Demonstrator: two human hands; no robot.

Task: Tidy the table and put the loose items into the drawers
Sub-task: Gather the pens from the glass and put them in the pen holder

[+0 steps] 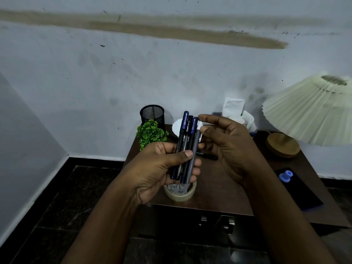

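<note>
Pens stand bundled over the surface — left hand grip clamped round them, right hand grip pinching the grey pen at its top.

Out of sight
The lamp shade ran off the right edge; the left hand hid part of the pens and tape roll (contents unclear).

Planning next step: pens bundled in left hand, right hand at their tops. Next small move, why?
Probably the right hand seats the grey pen into the pen bundle the left hand grips: it sits at the bundle's edge, lower than the capped pens, right thumb by its top.
</note>
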